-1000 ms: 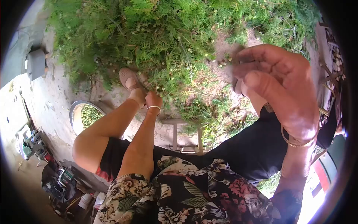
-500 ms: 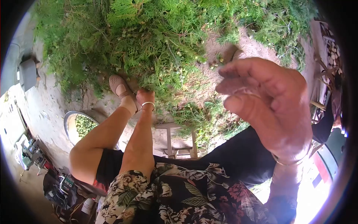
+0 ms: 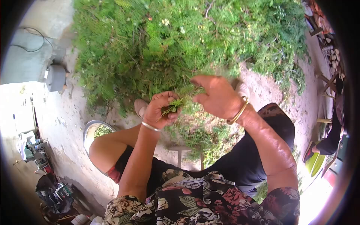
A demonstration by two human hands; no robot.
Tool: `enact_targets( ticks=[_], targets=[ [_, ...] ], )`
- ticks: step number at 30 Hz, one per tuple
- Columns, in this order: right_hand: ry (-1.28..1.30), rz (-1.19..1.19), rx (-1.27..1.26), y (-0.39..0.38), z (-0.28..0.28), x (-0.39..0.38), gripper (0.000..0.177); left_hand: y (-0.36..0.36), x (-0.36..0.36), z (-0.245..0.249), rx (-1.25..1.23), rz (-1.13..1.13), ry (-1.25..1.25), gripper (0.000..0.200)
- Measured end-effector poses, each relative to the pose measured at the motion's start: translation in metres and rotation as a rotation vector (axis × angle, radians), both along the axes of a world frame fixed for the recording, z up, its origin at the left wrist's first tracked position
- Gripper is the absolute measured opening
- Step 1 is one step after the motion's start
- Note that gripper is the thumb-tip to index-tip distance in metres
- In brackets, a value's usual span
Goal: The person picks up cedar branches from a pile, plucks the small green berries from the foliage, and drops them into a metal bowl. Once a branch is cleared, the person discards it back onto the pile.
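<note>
My left hand (image 3: 162, 110), with a silver bangle at its wrist, is closed around a green sprig (image 3: 173, 106) whose leafy tip sticks out between the fingers. To its right, my right hand (image 3: 219, 98) wears a gold bangle (image 3: 239, 110). Its thumb and forefinger point toward the sprig, near thin greenery; whether they pinch any of it is blurred. Beyond both hands lies a large heap of cut green branches (image 3: 161, 48) on the ground.
A metal basin (image 3: 87, 132) of small green pieces stands beside my left knee. A grey box (image 3: 56, 78) is at the left wall. A wooden frame (image 3: 179, 157) lies between my legs. Stacked firewood (image 3: 335, 60) and another person's leg (image 3: 332, 138) are at the right.
My left hand has risen from beside the foot and now holds a sprig. My right hand has moved away from the camera, down and left toward it. The view has shifted.
</note>
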State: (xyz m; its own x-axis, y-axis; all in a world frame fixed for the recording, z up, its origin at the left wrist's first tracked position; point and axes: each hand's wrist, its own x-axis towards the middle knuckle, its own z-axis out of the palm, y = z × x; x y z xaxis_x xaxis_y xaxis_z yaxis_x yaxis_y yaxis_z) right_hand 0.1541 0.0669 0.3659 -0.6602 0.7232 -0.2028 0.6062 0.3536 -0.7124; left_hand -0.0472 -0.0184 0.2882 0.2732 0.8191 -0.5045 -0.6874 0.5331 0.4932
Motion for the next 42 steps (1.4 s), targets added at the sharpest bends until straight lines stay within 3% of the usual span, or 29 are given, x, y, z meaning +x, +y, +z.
enact_targets(
  ticks=[1,3,6,8,9,11,13,14,21,23,25,29,37,39,42],
  targets=[
    [0.013,0.005,0.027,-0.001,-0.004,-0.004,0.037,0.004,0.000,0.019,0.054,0.005,-0.061,0.015],
    [0.294,0.025,0.396,-0.001,-0.010,-0.013,0.044,0.015,-0.002,0.049,0.124,0.017,-0.010,0.017],
    [0.287,0.007,0.380,0.007,-0.002,-0.020,0.034,0.031,-0.001,0.086,0.186,-0.015,-0.104,0.027],
    [0.363,0.002,0.381,0.018,0.005,-0.022,0.016,0.042,0.001,0.105,0.191,-0.039,-0.093,0.025],
    [0.366,0.007,0.398,0.022,0.011,-0.022,0.016,0.047,0.000,0.110,0.174,-0.061,-0.089,0.023],
    [0.294,-0.093,0.148,0.026,0.024,-0.020,0.008,0.056,-0.004,0.107,0.231,-0.072,-0.065,0.029],
    [0.367,-0.093,0.257,0.030,0.018,-0.023,0.008,0.060,0.003,0.102,0.079,0.153,-0.065,0.030],
    [0.364,-0.098,0.167,0.030,0.019,-0.020,0.008,0.062,0.005,0.101,0.063,0.193,-0.064,0.030],
    [0.279,0.016,-0.012,0.032,0.023,-0.019,0.017,0.057,-0.014,0.096,0.255,0.108,0.181,0.019],
    [0.221,0.032,-0.338,0.031,0.028,-0.020,0.013,0.054,-0.014,0.106,0.207,0.107,0.186,0.015],
    [0.213,0.086,-0.313,0.030,0.028,-0.022,0.014,0.053,-0.017,0.107,0.180,-0.050,0.257,0.010],
    [0.046,0.187,-0.353,0.028,0.033,-0.025,0.014,0.049,-0.017,0.103,0.209,-0.093,0.379,0.008],
    [0.114,0.108,-0.368,0.026,0.023,-0.031,0.016,0.048,-0.011,0.097,0.211,0.107,0.613,0.011],
    [0.110,0.089,-0.390,0.027,0.031,-0.031,0.017,0.054,-0.017,0.095,0.154,0.312,0.875,0.015],
    [0.291,-0.066,-0.452,0.032,0.035,-0.028,0.020,0.059,-0.023,0.100,0.129,0.408,0.551,0.015]
  ],
)
